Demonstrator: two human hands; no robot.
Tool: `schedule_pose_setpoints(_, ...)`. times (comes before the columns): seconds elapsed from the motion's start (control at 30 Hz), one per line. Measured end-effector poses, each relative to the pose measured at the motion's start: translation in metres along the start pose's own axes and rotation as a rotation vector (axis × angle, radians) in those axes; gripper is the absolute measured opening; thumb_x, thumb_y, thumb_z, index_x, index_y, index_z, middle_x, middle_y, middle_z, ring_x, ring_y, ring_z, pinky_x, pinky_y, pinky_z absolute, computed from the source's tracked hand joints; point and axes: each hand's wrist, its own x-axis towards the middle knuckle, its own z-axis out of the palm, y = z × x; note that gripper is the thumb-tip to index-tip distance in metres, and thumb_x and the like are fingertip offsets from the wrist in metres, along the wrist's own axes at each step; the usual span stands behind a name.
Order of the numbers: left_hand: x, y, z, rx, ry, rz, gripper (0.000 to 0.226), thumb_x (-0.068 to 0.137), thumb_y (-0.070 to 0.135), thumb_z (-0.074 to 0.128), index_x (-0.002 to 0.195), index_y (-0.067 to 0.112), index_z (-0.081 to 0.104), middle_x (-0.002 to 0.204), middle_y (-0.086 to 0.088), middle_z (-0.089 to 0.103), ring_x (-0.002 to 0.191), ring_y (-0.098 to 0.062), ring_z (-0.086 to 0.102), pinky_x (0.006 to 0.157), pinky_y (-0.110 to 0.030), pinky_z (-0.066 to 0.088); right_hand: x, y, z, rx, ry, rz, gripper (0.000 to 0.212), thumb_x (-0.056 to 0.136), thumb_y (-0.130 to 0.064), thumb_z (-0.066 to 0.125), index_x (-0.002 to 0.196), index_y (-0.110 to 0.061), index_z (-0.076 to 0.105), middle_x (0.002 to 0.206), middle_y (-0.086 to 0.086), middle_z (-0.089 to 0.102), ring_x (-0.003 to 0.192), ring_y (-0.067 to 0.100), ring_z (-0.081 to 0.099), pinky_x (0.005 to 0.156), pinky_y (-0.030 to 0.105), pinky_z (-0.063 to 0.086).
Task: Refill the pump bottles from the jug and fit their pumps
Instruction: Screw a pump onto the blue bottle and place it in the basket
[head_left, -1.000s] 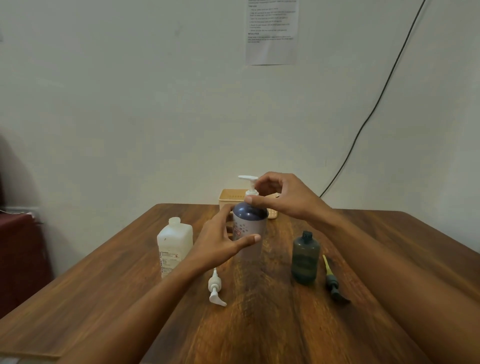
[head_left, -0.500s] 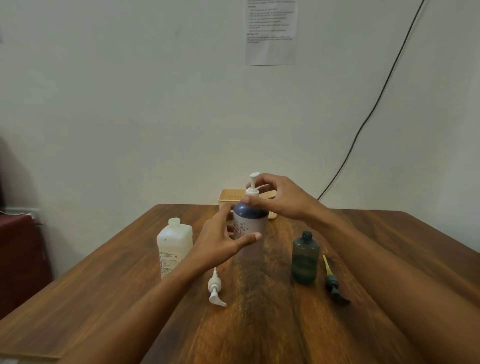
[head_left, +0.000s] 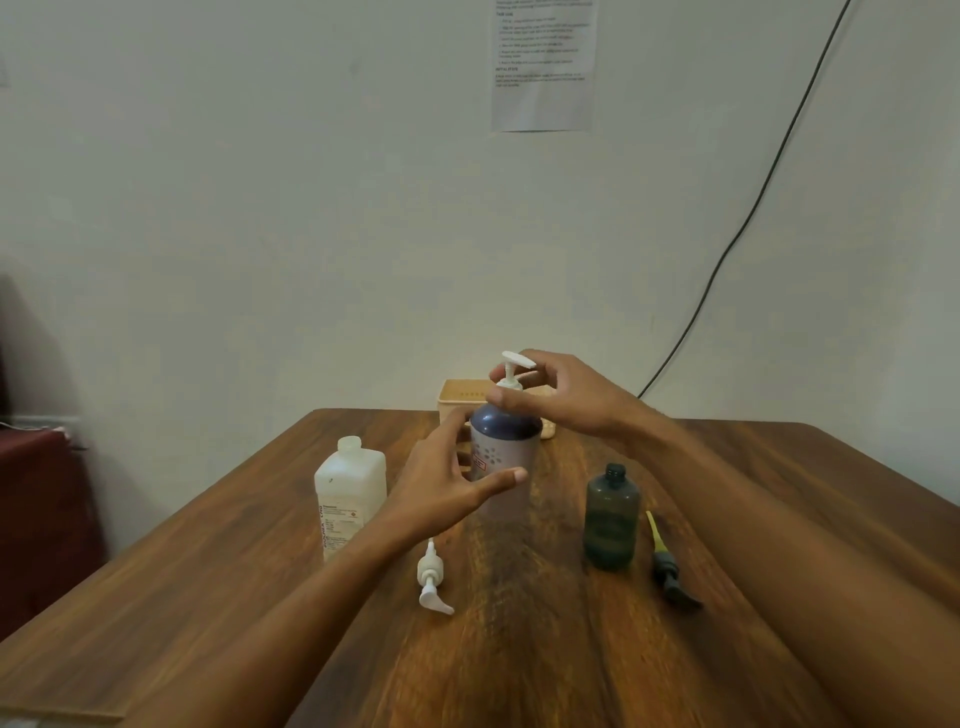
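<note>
Wooden worktop (head_left: 311, 613) fills the lower frame, plain wall behind. Nearest item: loose white pump (head_left: 432, 581) lying flat at roughly 6 o'clock of the blue bottle, nozzle toward the camera. At 4 o'clock, dark pump (head_left: 670, 569) with a yellow tube lies flat, just beside the green bottle (head_left: 611, 517), which stands upright, neck open. At 8 o'clock, white jug (head_left: 349, 496) upright, no cap on. Centre: blue bottle (head_left: 505, 457) upright on the worktop. Left hand (head_left: 447, 480) is cupped round its body from the left, thumb across the front and fingers behind; contact looks likely but I cannot tell how firm the grip is. Right hand (head_left: 563, 397) comes in from 3 o'clock, fingers pinched on the collar of the fitted pump (head_left: 513, 371) sitting in the blue bottle's neck, nozzle pointing right, toward that hand. Behind the blue bottle at 12 o'clock, beige basket (head_left: 462, 397) against the wall. Further up: printed sheet (head_left: 543, 65) stuck on the wall, black cable (head_left: 753, 218) running diagonally down to the worktop's far edge.
</note>
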Motion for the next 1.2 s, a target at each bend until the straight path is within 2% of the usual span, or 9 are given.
schedule_pose_setpoints(0.17,0.000,-0.001,-0.001,0.000,-0.002,0.011,0.091,0.066,0.071,0.075,0.143,0.034,0.043,0.138,0.009,0.060,0.115,-0.011,0.063,0.088,-0.018,0.054,-0.002,0.003,-0.010,0.013,-0.026,-0.033,0.033,0.089,-0.044,0.080,0.115,-0.023,0.080,0.122,-0.010,0.075,0.122,0.010,0.063,0.104,0.036,0.047)
schedule_pose_setpoints(0.27,-0.002,0.004,0.001,-0.004,-0.014,0.021,0.088,0.068,0.070,0.076,0.143,0.038,0.041,0.140,0.012,0.058,0.111,-0.006,0.060,0.082,-0.012,0.051,0.002,0.004,0.000,-0.114,0.097,-0.035,0.057,0.074,-0.064,0.082,0.104,-0.016,0.074,0.118,-0.004,0.072,0.112,0.014,0.065,0.096,0.038,0.058)
schedule_pose_setpoints(0.4,-0.002,0.005,0.004,0.003,-0.015,0.023,0.085,0.071,0.067,0.077,0.142,0.038,0.041,0.140,0.011,0.058,0.109,-0.005,0.060,0.080,-0.012,0.052,-0.002,0.005,0.004,-0.148,0.020,-0.006,0.086,0.071,-0.078,0.075,0.136,-0.024,0.059,0.132,-0.006,0.060,0.118,0.014,0.060,0.090,0.026,0.056)
schedule_pose_setpoints(0.5,0.000,0.003,0.005,-0.002,-0.019,0.019,0.090,0.069,0.068,0.076,0.145,0.035,0.041,0.140,0.010,0.059,0.114,-0.009,0.062,0.088,-0.019,0.056,-0.007,0.003,-0.011,0.023,-0.102,-0.020,0.061,0.083,-0.059,0.073,0.136,-0.031,0.065,0.140,-0.011,0.059,0.126,0.010,0.056,0.091,0.019,0.046)
schedule_pose_setpoints(0.63,0.000,0.004,0.006,-0.002,-0.021,0.023,0.090,0.068,0.070,0.076,0.144,0.035,0.043,0.139,0.010,0.060,0.113,-0.009,0.063,0.088,-0.022,0.057,-0.003,0.009,-0.019,-0.038,-0.036,-0.046,0.029,0.087,-0.049,0.081,0.107,-0.029,0.079,0.121,-0.014,0.071,0.120,0.012,0.062,0.103,0.039,0.052)
schedule_pose_setpoints(0.73,-0.002,0.009,0.007,-0.008,-0.019,0.044,0.084,0.069,0.069,0.076,0.141,0.044,0.040,0.136,0.021,0.056,0.105,0.002,0.059,0.082,-0.013,0.053,0.000,0.006,-0.009,-0.174,0.107,-0.031,0.057,0.074,-0.071,0.079,0.101,-0.022,0.072,0.106,-0.008,0.072,0.105,0.018,0.069,0.092,0.037,0.062)
schedule_pose_setpoints(0.83,-0.004,0.013,0.009,-0.020,-0.019,0.054,0.084,0.070,0.069,0.076,0.142,0.043,0.041,0.135,0.022,0.056,0.105,0.002,0.059,0.084,-0.015,0.056,-0.003,0.007,-0.003,-0.216,0.064,0.003,0.088,0.060,-0.093,0.064,0.117,-0.027,0.061,0.118,-0.006,0.067,0.109,0.015,0.066,0.093,0.033,0.060)
schedule_pose_setpoints(1.0,0.000,0.011,0.008,-0.011,-0.021,0.051,0.087,0.069,0.070,0.076,0.143,0.037,0.045,0.136,0.015,0.060,0.107,-0.004,0.063,0.084,-0.019,0.058,-0.018,0.004,-0.019,0.044,-0.125,-0.023,0.046,0.092,-0.051,0.073,0.135,-0.037,0.066,0.140,-0.017,0.064,0.131,0.008,0.058,0.110,0.033,0.048)
schedule_pose_setpoints(1.2,0.000,0.014,0.011,-0.020,-0.025,0.054,0.087,0.069,0.069,0.077,0.143,0.037,0.043,0.138,0.014,0.059,0.105,-0.001,0.061,0.081,-0.015,0.056,-0.015,0.002,-0.022,0.047,0.043,-0.050,0.023,0.081,-0.040,0.087,0.097,-0.023,0.083,0.101,-0.011,0.079,0.105,0.012,0.071,0.097,0.039,0.058)
